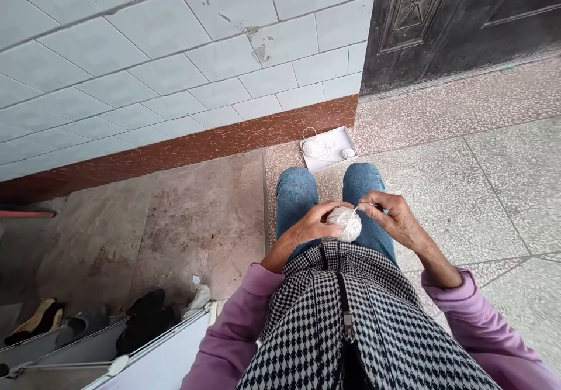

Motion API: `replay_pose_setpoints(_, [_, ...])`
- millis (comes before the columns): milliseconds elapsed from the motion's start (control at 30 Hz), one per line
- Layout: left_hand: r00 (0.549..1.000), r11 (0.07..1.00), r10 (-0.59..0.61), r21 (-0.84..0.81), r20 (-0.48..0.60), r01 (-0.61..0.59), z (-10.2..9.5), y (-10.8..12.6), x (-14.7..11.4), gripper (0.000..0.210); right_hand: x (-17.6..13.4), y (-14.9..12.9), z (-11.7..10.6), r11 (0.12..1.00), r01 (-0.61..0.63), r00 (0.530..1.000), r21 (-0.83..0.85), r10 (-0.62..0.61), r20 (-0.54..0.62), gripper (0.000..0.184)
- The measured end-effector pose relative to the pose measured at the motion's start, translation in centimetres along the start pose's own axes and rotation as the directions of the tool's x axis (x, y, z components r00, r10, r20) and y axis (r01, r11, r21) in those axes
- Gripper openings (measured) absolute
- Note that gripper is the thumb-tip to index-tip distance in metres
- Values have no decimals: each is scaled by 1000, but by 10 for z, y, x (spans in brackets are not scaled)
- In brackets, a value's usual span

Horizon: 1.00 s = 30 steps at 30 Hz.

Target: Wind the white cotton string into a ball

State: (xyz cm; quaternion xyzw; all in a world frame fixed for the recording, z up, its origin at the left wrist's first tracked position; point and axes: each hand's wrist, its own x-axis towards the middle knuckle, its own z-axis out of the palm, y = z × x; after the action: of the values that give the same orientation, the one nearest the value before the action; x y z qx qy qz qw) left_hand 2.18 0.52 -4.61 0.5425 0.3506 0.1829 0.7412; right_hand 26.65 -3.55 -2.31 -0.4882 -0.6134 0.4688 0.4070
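Note:
A ball of white yarn (345, 224) rests over my lap, between my thighs. My left hand (313, 224) is wrapped round its left side, thumb in front and fingers along the top. Just to the right of the ball, my right hand (394, 217) pinches a strand of the white yarn that runs up from the ball's face. The tips of the right thumb and forefinger are close to the ball but apart from it. Part of the strand past the right fingers is too thin to follow.
Beyond my knees, a shallow white box (329, 148) holds loose white yarn (316, 148) and a small ball (348, 153). A tiled wall (236, 57) rises ahead, with a dark door (456, 21) at right. A rack with shoes (149, 320) stands at lower left.

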Motion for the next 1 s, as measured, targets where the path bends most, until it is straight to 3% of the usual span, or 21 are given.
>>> replay_pose_setpoints(67, [999, 977, -12, -211, 50, 22, 3, -3, -6, 67, 7, 5, 5, 998, 10, 1000, 54, -9, -18, 49])
replay_pose_setpoints(167, [996, 895, 65, -439, -57, -83, 6, -4, -10, 78, 6, 19, 23, 993, -16, 1000, 118, 17, -8, 55])
replay_pose_setpoints(300, [970, 846, 109, -492, -220, -206, -2, 2, -6, 72, -6, 35, 46, 998, -5, 999, 66, 1, 52, 55])
replay_pose_setpoints(400, [919, 910, 146, -316, -366, -270, -15, 7, -1, 71, -16, 31, 51, 996, 60, 988, -61, -51, 145, 50])
replay_pose_setpoints(467, [839, 960, 230, -25, -494, -278, -21, 8, 1, 72, -21, 21, 48, 985, 117, 972, -128, -87, 220, 46])
replay_pose_setpoints(533, [775, 926, 348, 322, -527, -197, -22, 7, -1, 70, -24, 11, 41, 970, 172, 959, -174, -124, 255, 42])
replay_pose_setpoints(567, [786, 881, 378, 450, -489, -144, -20, 6, -2, 68, -24, 7, 36, 962, 193, 957, -192, -141, 253, 41])
replay_pose_setpoints(633, [890, 832, 315, 548, -329, -92, -16, 5, -7, 67, -19, 5, 26, 955, 209, 963, -210, -163, 216, 40])
replay_pose_setpoints(700, [986, 899, 137, 429, -95, -84, -11, 3, -13, 73, -12, 9, 18, 972, 169, 975, -161, -141, 172, 39])
replay_pose_setpoints(767, [994, 987, 21, 159, 104, -37, -8, 2, -19, 89, -4, 18, 14, 997, 81, 983, -13, -78, 164, 40])
replay_pose_setpoints(800, [989, 1000, 9, 1, 149, -9, -8, 1, -21, 98, 0, 23, 13, 997, 26, 983, 75, -40, 181, 41])
replay_pose_setpoints(867, [993, 960, 46, -281, 104, -15, -7, 3, -26, 103, 3, 34, 12, 972, -85, 974, 221, 34, 225, 45])
replay_pose_setpoints(933, [993, 878, 96, -466, -63, -114, -8, 8, -30, 95, 4, 44, 9, 943, -174, 963, 285, 103, 248, 48])
replay_pose_setpoints(1000, [964, 804, 113, -548, -240, -231, -12, 16, -32, 89, 1, 54, 0, 928, -242, 957, 285, 179, 230, 49])
